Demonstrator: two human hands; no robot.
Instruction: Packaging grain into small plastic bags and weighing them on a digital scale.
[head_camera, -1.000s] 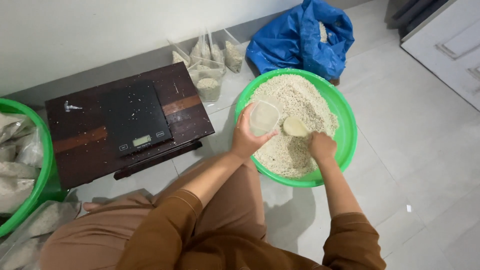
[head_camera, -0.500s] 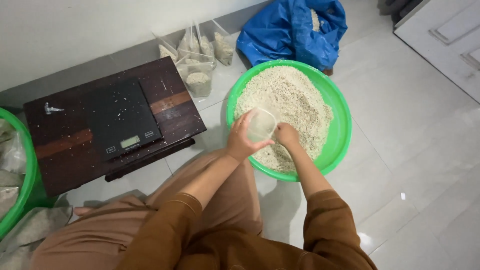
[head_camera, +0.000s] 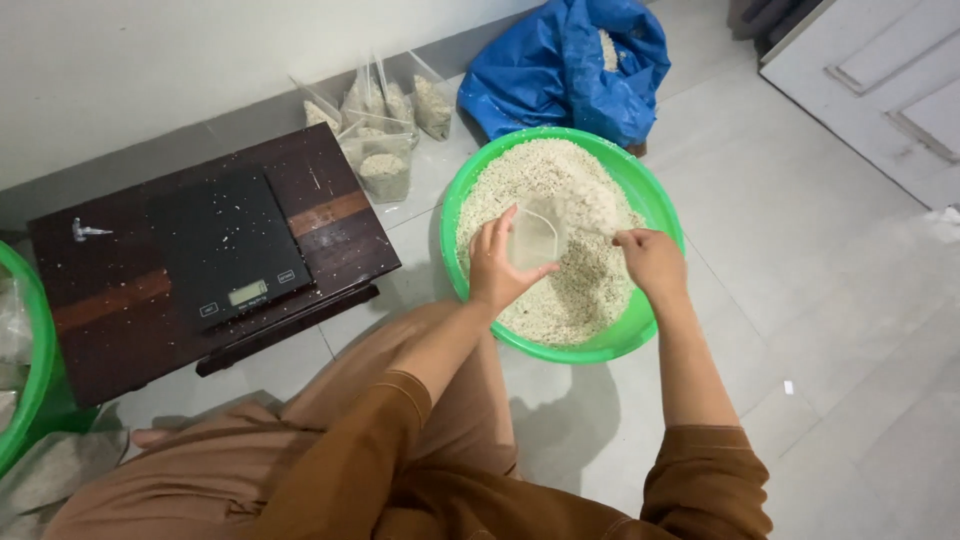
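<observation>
Scooping grain over a green basin on a pale tiled floor

At frame centre, the left hand (head_camera: 497, 268) wraps its fingers around a clear plastic cup (head_camera: 533, 237) above the round green plastic basin (head_camera: 662, 215) of pale grain; the right hand (head_camera: 651, 262) grips a grain-laden scoop (head_camera: 594, 207) touching the cup's rim. A dark wooden low table (head_camera: 330, 215) with 1 black digital scale (head_camera: 228, 248) sits left.

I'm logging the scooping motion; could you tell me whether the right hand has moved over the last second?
Yes: the right hand rose from the grain toward the green basin's far rim.

Pale tiled floor (head_camera: 830, 330) carrying a green basin of grain (head_camera: 655, 195). Left of the basin stands a low dark wooden table (head_camera: 340, 235); behind the basin lie a blue sack (head_camera: 570, 70) and clear filled bags (head_camera: 375, 120).
</observation>
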